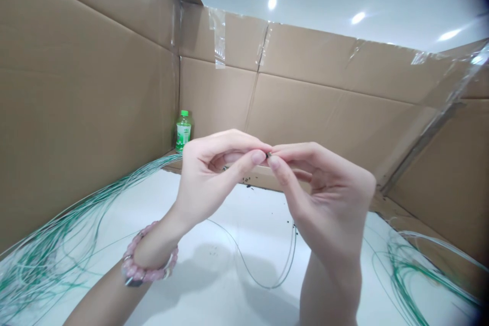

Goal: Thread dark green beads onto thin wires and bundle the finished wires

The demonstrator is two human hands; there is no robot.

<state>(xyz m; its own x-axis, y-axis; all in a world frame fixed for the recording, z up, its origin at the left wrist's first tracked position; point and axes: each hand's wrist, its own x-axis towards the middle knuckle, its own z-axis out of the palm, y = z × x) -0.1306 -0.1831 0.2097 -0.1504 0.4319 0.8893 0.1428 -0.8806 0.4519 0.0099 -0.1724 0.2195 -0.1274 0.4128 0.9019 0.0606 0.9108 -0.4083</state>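
Cardboard walls (95, 112); left hand (200, 183), right hand (328, 198) pinching tiny dark piece (269, 154); mostly hidden

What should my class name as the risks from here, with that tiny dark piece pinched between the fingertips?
The tiny dark piece, pinched between the left hand and right hand, could slip and be hard to spot among the dark crumbs on the white table. The pink bead bracelet might also snag the loose green-and-white wires lying nearby.
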